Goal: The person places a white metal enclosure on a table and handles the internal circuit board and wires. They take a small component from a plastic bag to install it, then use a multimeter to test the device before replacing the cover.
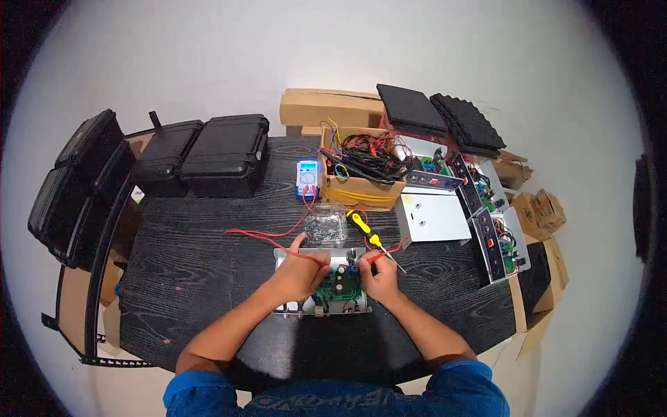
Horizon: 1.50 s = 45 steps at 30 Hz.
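A green circuit board (pixel 335 286) lies in an open white metal case (pixel 281 260) in front of me. My left hand (pixel 300 274) is over the case's left side, fingers closed on a red test lead (pixel 278 244) that runs over the hand. My right hand (pixel 380 278) is at the board's upper right corner, its fingers pinched on a red test probe (pixel 376 257). Whether the probe tip touches the board is too small to tell. The leads reach back to a blue multimeter (pixel 307 179) with a lit display. A yellow-and-black screwdriver (pixel 364 226) lies just beyond my right hand.
A clear plastic tray (pixel 326 227) of small parts sits behind the case. Further back stands a cardboard box (pixel 358 196) full of cables. Black hard cases (pixel 222 149) are at the left, and several opened white units (pixel 511 240) with wiring at the right.
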Motion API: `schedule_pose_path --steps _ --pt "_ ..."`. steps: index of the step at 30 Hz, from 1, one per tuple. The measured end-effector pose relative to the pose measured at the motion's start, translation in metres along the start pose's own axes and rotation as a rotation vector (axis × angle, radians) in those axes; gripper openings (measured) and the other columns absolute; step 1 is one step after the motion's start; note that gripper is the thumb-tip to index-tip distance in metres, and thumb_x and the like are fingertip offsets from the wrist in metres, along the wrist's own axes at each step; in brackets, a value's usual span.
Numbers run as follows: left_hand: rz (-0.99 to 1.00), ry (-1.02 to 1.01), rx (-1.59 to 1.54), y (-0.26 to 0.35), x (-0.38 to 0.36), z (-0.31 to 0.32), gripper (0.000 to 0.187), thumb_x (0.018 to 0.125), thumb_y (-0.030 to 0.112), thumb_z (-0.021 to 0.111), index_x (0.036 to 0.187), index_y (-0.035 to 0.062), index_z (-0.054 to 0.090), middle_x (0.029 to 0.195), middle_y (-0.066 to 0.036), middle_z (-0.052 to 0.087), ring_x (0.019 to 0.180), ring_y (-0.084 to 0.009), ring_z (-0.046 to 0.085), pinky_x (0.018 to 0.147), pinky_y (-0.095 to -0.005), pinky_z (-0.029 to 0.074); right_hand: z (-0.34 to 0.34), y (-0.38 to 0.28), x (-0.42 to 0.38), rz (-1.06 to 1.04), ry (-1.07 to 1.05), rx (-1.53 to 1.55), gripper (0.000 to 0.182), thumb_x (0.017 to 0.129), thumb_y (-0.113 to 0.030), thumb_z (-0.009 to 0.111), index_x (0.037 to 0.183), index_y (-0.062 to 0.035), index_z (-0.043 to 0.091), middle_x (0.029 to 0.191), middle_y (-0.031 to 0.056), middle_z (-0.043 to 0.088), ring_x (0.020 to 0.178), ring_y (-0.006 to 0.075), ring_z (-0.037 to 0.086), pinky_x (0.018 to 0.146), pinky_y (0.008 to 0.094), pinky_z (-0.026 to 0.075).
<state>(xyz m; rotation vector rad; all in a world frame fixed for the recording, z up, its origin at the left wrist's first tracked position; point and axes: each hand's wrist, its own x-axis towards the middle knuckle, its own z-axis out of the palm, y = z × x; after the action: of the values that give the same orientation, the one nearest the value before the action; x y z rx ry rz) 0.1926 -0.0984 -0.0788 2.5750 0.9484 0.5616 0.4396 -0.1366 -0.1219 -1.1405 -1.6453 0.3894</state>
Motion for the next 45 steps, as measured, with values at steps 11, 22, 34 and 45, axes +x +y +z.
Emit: schedule_pose_path --steps 11,22,34,45 --pt "0.013 0.029 -0.005 -0.001 0.000 0.002 0.010 0.096 0.020 0.068 0.098 0.0118 0.064 0.088 -0.004 0.066 0.098 -0.0257 0.070 0.119 -0.0578 0.024 -0.001 0.005 -0.002 -0.028 -0.038 -0.021 0.017 0.100 -0.016 0.065 0.090 -0.0015 0.064 0.078 0.0099 0.066 0.067 0.0163 0.062 0.061 0.0316 0.049" --pt "0.034 0.045 -0.006 -0.008 -0.002 0.006 0.007 0.095 0.020 0.069 0.098 0.0149 0.065 0.090 -0.002 0.067 0.096 -0.0230 0.069 0.117 -0.0551 0.026 0.000 0.001 0.002 -0.049 -0.057 -0.020 0.015 0.098 -0.014 0.067 0.089 -0.0022 0.063 0.071 0.0094 0.059 0.059 0.0208 0.057 0.056 0.0340 0.046" --pt "0.061 0.055 -0.017 -0.009 -0.003 0.009 0.009 0.095 0.021 0.070 0.101 0.0153 0.065 0.091 -0.001 0.068 0.098 -0.0220 0.068 0.115 -0.0549 0.028 0.002 0.004 0.002 -0.069 -0.043 -0.015 0.013 0.096 -0.011 0.067 0.088 -0.0023 0.063 0.072 0.0100 0.060 0.059 0.0209 0.058 0.057 0.0343 0.047" --pt "0.044 0.056 -0.001 -0.008 -0.004 0.008 0.009 0.093 0.019 0.071 0.100 0.0142 0.067 0.092 -0.002 0.069 0.098 -0.0225 0.069 0.116 -0.0549 0.028 0.001 0.004 -0.001 -0.011 -0.075 0.008 0.015 0.098 -0.013 0.067 0.089 -0.0022 0.062 0.072 0.0094 0.059 0.060 0.0193 0.058 0.058 0.0332 0.047"
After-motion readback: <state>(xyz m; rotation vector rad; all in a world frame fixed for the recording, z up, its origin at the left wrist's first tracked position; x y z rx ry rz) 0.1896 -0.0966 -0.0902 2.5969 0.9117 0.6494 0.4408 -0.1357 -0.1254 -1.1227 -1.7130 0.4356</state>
